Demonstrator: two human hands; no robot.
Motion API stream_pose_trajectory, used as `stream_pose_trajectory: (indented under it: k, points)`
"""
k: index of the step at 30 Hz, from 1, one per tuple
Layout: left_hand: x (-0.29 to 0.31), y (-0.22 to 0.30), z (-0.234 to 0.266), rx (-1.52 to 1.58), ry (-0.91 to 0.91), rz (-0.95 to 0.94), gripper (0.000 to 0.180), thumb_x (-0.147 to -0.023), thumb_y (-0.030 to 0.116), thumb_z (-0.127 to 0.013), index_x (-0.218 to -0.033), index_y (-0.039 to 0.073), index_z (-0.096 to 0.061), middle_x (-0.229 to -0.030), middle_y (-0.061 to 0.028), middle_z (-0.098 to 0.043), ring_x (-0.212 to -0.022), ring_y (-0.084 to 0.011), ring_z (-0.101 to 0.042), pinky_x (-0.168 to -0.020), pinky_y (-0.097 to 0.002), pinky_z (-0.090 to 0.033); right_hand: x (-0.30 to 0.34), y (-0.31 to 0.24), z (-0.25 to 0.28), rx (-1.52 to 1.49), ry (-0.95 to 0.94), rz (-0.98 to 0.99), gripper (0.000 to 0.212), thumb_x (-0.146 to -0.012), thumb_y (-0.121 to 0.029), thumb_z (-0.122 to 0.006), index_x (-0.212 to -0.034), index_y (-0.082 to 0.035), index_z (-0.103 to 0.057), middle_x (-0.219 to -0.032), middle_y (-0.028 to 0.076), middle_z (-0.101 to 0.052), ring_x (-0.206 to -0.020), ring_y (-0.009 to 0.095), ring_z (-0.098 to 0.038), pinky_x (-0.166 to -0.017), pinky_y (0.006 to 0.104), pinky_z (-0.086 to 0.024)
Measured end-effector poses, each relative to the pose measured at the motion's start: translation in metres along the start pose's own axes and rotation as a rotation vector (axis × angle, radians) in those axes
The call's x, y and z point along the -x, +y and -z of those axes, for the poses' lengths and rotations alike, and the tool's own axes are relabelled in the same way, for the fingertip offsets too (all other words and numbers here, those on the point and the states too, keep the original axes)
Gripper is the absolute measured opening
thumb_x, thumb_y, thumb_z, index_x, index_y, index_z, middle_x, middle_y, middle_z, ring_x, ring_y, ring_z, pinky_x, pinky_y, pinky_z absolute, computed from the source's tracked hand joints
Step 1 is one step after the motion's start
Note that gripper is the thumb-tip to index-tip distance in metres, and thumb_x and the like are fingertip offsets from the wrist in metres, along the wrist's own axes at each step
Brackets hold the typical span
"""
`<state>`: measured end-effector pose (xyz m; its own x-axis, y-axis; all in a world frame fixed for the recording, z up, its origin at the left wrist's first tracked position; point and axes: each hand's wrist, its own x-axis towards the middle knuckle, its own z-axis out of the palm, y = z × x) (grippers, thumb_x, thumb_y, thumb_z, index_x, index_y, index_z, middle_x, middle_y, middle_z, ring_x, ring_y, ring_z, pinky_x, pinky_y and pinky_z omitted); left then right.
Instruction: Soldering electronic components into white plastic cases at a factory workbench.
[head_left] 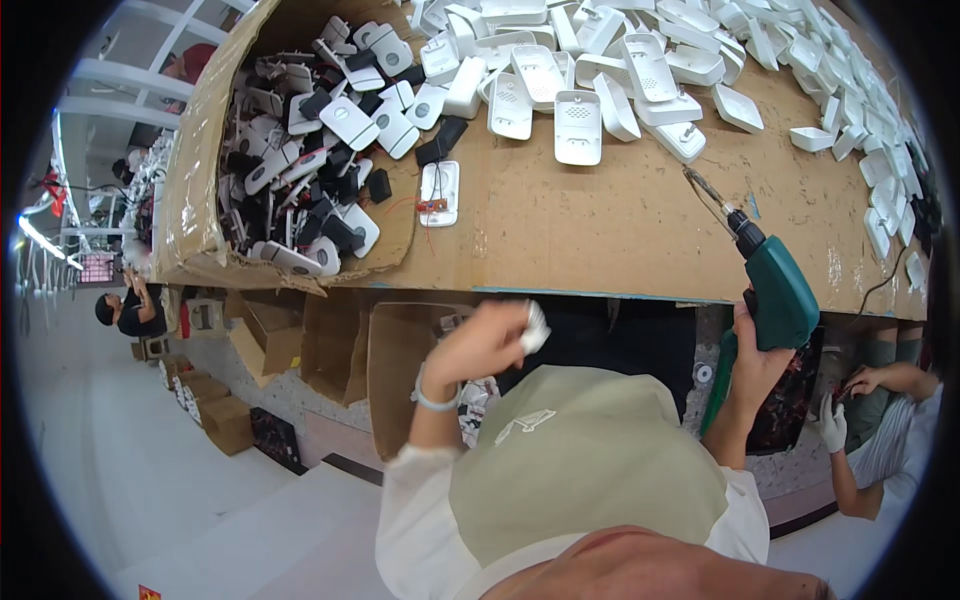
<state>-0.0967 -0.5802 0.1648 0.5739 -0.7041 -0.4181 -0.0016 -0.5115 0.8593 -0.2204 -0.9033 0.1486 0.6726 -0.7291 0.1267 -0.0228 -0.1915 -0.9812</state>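
My right hand (pixel 757 358) is wrapped round the handle of a green soldering gun (pixel 783 290). Its metal tip points up and left over the cardboard-covered bench, just below the white plastic housings (pixel 578 128). My left hand (pixel 482 342) is in front of my chest, below the bench edge, fingers curled. Something small and white (pixel 535 328) shows at its fingertips; I cannot tell whether it is held or worn. On the bench to the left lies a single white housing (pixel 440 180) with a small red circuit board (pixel 432 205) and thin wires, beside a black block (pixel 441 141).
A cardboard box (pixel 190 190) at the left holds many white units with black parts. More white shells (pixel 870 140) cover the back and right of the bench. Cardboard cartons (pixel 335 345) stand below. A co-worker's gloved hand (pixel 830 425) is at the far right.
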Motion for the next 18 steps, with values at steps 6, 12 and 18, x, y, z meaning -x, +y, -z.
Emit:
stream_pose_trajectory:
  k: [6, 12, 18]
  points:
    - [-0.179, 0.018, 0.047, -0.704, 0.941, -0.302, 0.029, -0.083, 0.006, -0.066, -0.104, -0.011, -0.055, -0.097, -0.028, -0.06, -0.09, -0.045, -0.06, -0.081, -0.0506, -0.05, 0.007, 0.001, 0.002, 0.012, -0.008, 0.04, 0.03, -0.085, 0.001, -0.076, -0.113, 0.004, -0.067, -0.104, 0.008, -0.07, -0.091, 0.014, -0.065, -0.081, 0.0271, -0.052]
    - [-0.163, 0.005, 0.003, -0.906, 0.64, -0.642, 0.036, -0.077, 0.006, -0.068, -0.113, 0.004, -0.067, -0.105, -0.0162, -0.06, -0.098, -0.0324, -0.059, -0.084, -0.0425, -0.053, 0.006, 0.002, 0.016, 0.08, 0.148, 0.077, 0.036, -0.088, 0.0, -0.071, -0.123, 0.003, -0.064, -0.112, 0.009, -0.07, -0.073, 0.009, -0.058, -0.062, 0.0224, -0.046]
    - [-0.124, 0.019, 0.008, -0.942, 0.729, -0.629, 0.043, -0.08, 0.02, -0.073, -0.117, -0.002, -0.066, -0.118, -0.0203, -0.06, -0.107, -0.0366, -0.057, -0.089, -0.0462, -0.05, -0.005, 0.011, 0.008, 0.035, 0.089, 0.069, 0.036, -0.088, 0.0, -0.072, -0.123, 0.003, -0.064, -0.112, 0.01, -0.071, -0.076, 0.01, -0.062, -0.063, 0.0231, -0.048]
